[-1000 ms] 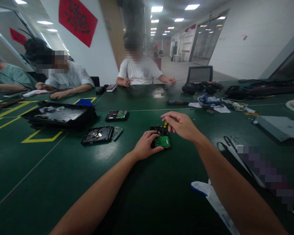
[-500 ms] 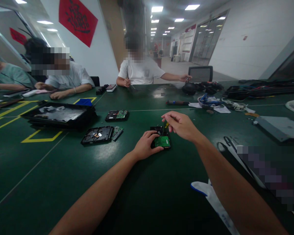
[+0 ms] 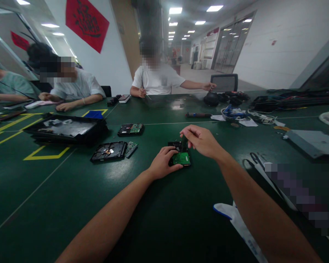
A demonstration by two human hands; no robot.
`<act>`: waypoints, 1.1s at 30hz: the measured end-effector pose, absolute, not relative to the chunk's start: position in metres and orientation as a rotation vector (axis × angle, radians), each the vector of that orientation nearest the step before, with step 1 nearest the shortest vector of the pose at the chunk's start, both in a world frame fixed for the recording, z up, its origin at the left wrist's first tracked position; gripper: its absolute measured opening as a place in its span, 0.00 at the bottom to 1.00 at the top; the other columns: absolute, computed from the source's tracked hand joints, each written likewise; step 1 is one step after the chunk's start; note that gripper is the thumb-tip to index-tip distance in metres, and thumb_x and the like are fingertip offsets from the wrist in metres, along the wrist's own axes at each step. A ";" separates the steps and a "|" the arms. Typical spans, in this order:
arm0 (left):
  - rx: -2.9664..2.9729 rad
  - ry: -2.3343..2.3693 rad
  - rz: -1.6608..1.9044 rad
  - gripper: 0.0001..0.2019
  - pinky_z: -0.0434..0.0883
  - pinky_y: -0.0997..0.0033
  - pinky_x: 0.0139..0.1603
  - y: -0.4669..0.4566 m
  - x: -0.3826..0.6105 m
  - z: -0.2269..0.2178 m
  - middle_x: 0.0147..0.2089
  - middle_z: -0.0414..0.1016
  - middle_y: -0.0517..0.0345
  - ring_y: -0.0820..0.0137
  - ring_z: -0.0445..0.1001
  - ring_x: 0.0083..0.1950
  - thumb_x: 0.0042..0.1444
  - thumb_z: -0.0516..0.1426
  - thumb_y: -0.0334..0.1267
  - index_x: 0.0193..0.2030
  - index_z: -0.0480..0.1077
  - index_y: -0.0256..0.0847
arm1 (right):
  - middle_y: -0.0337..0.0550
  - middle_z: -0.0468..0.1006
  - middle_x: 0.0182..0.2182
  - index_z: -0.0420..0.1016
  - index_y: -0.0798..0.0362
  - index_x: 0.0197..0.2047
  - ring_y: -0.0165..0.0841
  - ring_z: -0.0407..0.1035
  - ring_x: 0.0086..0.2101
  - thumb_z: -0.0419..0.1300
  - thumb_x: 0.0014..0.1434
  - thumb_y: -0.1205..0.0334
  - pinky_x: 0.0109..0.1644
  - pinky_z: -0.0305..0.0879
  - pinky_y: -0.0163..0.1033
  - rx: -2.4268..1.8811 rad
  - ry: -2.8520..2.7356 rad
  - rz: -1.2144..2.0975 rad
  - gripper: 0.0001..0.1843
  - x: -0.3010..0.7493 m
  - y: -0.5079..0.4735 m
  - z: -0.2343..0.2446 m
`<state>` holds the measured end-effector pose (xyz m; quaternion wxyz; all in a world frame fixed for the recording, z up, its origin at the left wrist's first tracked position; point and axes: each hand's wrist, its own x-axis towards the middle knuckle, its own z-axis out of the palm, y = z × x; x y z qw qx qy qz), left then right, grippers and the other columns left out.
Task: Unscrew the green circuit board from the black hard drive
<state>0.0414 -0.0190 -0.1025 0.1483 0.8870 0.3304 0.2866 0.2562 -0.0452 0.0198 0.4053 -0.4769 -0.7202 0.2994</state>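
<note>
A hard drive (image 3: 177, 163) with a green circuit board (image 3: 182, 158) lies on the green table in front of me. My left hand (image 3: 164, 162) grips it from the left, fingers over its far part and thumb along the near edge. Above the drive's far right part, my right hand (image 3: 201, 140) is closed around a small screwdriver (image 3: 184, 142), held upright with its tip down at the drive. My fingers hide most of the handle, and the exact contact of the tip is too small to make out.
To the left lie an opened hard drive (image 3: 109, 151), a loose circuit board (image 3: 131, 149), another hard drive (image 3: 131, 129) and a black tray (image 3: 67, 128). A white glove (image 3: 242, 226) lies under my right forearm. A grey metal case (image 3: 314, 142) sits right. Co-workers sit across the table.
The screwdriver's handle has turned slightly in my right fingers: a yellow part showed before, now a dark green one. My left hand and the hard drive have stayed in place.
</note>
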 end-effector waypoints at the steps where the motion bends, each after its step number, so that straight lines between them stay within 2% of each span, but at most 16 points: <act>1: 2.554 0.949 0.827 0.31 0.67 0.45 0.67 -0.019 0.041 -0.103 0.64 0.67 0.46 0.52 0.64 0.67 0.55 0.64 0.58 0.61 0.68 0.47 | 0.43 0.80 0.39 0.78 0.49 0.47 0.28 0.69 0.26 0.53 0.69 0.47 0.30 0.64 0.37 -1.202 -1.823 0.759 0.18 0.256 -0.046 0.020; 4: 2.558 0.950 0.823 0.31 0.67 0.45 0.67 -0.019 0.041 -0.103 0.64 0.67 0.46 0.52 0.63 0.67 0.56 0.63 0.58 0.62 0.68 0.47 | 0.43 0.80 0.41 0.78 0.48 0.49 0.28 0.69 0.27 0.54 0.69 0.48 0.31 0.65 0.38 -1.197 -1.843 0.746 0.17 0.256 -0.046 0.020; 10: 2.547 0.952 0.814 0.31 0.67 0.44 0.67 -0.019 0.041 -0.102 0.65 0.66 0.47 0.52 0.63 0.67 0.55 0.64 0.57 0.62 0.68 0.47 | 0.42 0.78 0.33 0.75 0.50 0.40 0.31 0.70 0.28 0.59 0.64 0.46 0.32 0.65 0.38 -1.245 -1.816 0.691 0.16 0.258 -0.044 0.017; 14: 2.545 0.960 0.808 0.31 0.66 0.43 0.67 -0.019 0.042 -0.102 0.65 0.67 0.47 0.51 0.63 0.67 0.55 0.65 0.57 0.62 0.68 0.47 | 0.43 0.80 0.38 0.75 0.50 0.42 0.28 0.69 0.25 0.56 0.67 0.46 0.31 0.65 0.38 -1.220 -1.803 0.762 0.16 0.257 -0.044 0.017; 21: 2.567 0.949 0.814 0.31 0.66 0.46 0.67 -0.019 0.041 -0.104 0.65 0.66 0.47 0.53 0.63 0.67 0.56 0.64 0.58 0.62 0.67 0.46 | 0.45 0.80 0.45 0.76 0.48 0.51 0.28 0.70 0.27 0.51 0.70 0.48 0.32 0.65 0.38 -1.190 -1.841 0.795 0.19 0.257 -0.042 0.016; 25: 2.571 0.946 0.812 0.31 0.66 0.46 0.68 -0.018 0.041 -0.104 0.65 0.66 0.46 0.53 0.63 0.67 0.56 0.64 0.57 0.62 0.67 0.45 | 0.43 0.80 0.40 0.77 0.50 0.45 0.33 0.71 0.33 0.55 0.68 0.47 0.36 0.65 0.39 -1.186 -1.877 0.653 0.17 0.258 -0.041 0.014; 29: 2.566 0.955 0.810 0.31 0.66 0.46 0.67 -0.018 0.041 -0.103 0.65 0.66 0.46 0.52 0.63 0.67 0.56 0.63 0.58 0.62 0.67 0.46 | 0.41 0.77 0.33 0.75 0.50 0.41 0.32 0.68 0.30 0.58 0.65 0.45 0.33 0.64 0.38 -1.229 -1.840 0.629 0.17 0.258 -0.040 0.011; 33: 2.563 0.954 0.812 0.31 0.67 0.45 0.67 -0.019 0.041 -0.102 0.65 0.66 0.47 0.52 0.63 0.67 0.56 0.64 0.57 0.62 0.68 0.46 | 0.41 0.77 0.34 0.75 0.49 0.42 0.31 0.69 0.30 0.58 0.65 0.44 0.32 0.66 0.38 -1.175 -1.831 0.722 0.17 0.257 -0.041 0.012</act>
